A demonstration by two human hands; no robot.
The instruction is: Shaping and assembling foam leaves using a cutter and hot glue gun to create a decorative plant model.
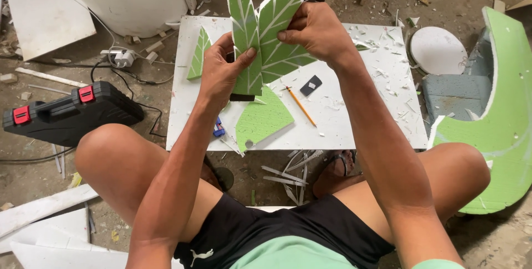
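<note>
two green foam leaves [266,30], carved with white veins, stand upright and pressed side by side above the white board [366,113]. the left hand [224,72] is clamped on the lower leaf edge, the right hand [316,30] pinches the upper one. squeezing too hard could likely snap the thin foam. a pencil [300,106] and a flat green piece [263,119] lie just below the hands.

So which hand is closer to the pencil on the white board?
The left hand, gripping the green foam leaves just up-left of the pencil. The right hand holds the leaves higher, farther from it.
</note>
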